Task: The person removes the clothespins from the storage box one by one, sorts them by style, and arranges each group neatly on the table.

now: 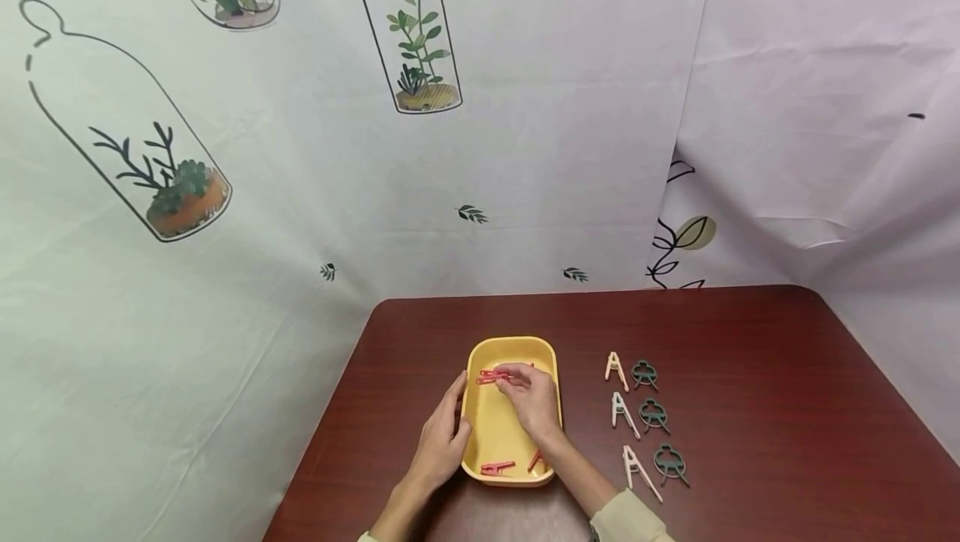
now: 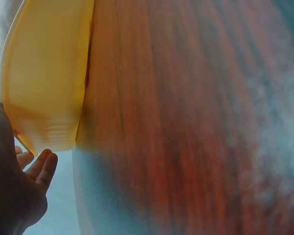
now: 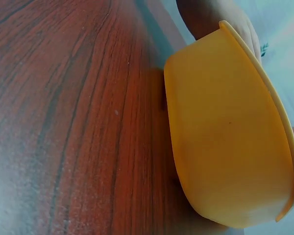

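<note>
A yellow plastic tray point(image 1: 495, 434) stands on the table with several red clothespins in it. My right hand point(image 1: 531, 402) reaches into its upper part and pinches a red clothespin point(image 1: 489, 377) with thumb and fingertips. Part of another red piece shows behind these fingers. Near the tray's front end lie a red clothespin point(image 1: 497, 469) and a second one point(image 1: 535, 460), partly covered by my right wrist. My left hand point(image 1: 438, 442) rests against the tray's left side with fairly straight fingers. Both wrist views show mainly the tray's outer wall point(image 2: 49, 73).
Right of the tray, pale clothespins stand in a column, the middle one point(image 1: 621, 414) among them. Beside them runs a column of dark green clips point(image 1: 654, 415). The dark red wooden table point(image 1: 787, 409) ends at a patterned cloth point(image 1: 525, 192) behind.
</note>
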Motion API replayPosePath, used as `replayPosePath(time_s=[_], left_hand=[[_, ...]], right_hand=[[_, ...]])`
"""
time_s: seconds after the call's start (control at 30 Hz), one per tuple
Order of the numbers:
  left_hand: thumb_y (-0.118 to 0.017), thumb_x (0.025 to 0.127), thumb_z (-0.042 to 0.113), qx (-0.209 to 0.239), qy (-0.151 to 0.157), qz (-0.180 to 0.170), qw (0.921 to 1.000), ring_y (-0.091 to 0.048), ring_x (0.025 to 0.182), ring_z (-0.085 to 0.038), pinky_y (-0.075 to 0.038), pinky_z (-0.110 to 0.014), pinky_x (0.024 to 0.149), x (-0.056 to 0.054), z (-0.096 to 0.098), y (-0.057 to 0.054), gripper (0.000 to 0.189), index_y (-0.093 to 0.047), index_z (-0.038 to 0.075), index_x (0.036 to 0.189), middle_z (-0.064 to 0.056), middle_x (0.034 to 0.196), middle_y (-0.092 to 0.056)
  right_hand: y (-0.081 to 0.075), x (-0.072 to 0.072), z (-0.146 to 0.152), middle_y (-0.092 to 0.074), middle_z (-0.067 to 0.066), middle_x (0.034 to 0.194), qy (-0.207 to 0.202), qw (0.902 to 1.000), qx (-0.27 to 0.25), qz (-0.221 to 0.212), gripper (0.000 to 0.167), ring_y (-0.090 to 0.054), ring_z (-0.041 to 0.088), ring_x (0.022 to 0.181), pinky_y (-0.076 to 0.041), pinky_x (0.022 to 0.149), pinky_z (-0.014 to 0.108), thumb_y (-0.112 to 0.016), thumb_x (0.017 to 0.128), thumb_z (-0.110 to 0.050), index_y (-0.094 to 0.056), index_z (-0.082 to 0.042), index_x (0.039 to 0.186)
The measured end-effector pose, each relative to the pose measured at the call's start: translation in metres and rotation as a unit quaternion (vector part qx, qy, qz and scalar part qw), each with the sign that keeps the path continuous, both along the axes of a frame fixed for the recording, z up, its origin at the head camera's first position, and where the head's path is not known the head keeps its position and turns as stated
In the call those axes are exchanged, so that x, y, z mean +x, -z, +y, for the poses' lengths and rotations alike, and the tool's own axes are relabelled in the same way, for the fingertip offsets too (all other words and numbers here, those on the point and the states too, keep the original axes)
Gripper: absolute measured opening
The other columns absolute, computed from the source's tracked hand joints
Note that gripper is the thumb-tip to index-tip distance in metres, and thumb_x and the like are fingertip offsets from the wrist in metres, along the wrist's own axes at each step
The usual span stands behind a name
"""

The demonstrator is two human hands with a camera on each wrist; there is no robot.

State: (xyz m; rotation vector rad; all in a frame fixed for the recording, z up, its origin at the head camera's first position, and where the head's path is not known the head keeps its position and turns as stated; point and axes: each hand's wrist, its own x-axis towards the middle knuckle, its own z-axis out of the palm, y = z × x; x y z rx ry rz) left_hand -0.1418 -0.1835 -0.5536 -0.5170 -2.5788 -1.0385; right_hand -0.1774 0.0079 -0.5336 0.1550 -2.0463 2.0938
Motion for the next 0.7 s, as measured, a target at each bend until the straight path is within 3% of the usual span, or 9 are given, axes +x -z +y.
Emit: replayPosePath(time_s=[0.37,0.53,0.7], left_hand=[[-0.061,0.092,-0.004,0.006,0.009,0.004,0.9999,-0.071,0.112,-0.026,-0.058,-0.044,0.093,-0.0017,-0.001,0.0024,0.074,-0.042,0.006,0.162,-0.016,0.148,-0.061],[-0.061,0.093,-0.004,0.004,0.007,0.002,1.0,-0.071,0.113,-0.026,-0.058,-0.044,0.093,-0.0019,-0.0011,0.0023,0.073,-0.041,0.006,0.162,-0.015,0.149,-0.061],[-0.06,0.093,-0.004,0.0,0.006,-0.002,1.0,-0.07,0.114,-0.025,-0.057,-0.044,0.094,-0.0014,-0.0006,0.0025,0.072,-0.041,0.005,0.162,-0.013,0.151,-0.06]], right_hand=[[-0.0016,0.0022,-0.0023,-0.079,0.017,0.1,0.026,0.997,-0.068,0.024,0.016,-0.077,0.028,0.091,-0.06,0.078,0.022,-0.084,0.087,0.001,-0.081,0.002,0.103],[-0.0032,0.0031,-0.0026,-0.08,0.012,0.098,0.037,0.995,-0.081,0.043,0.015,-0.077,0.024,0.09,-0.06,0.079,0.023,-0.086,0.087,-0.004,-0.081,-0.003,0.102],[-0.0027,0.0035,-0.0005,-0.079,0.012,0.1,0.04,0.9933,-0.091,0.06,0.019,-0.077,0.023,0.091,-0.059,0.079,0.022,-0.085,0.089,-0.007,-0.082,0.0,0.106]])
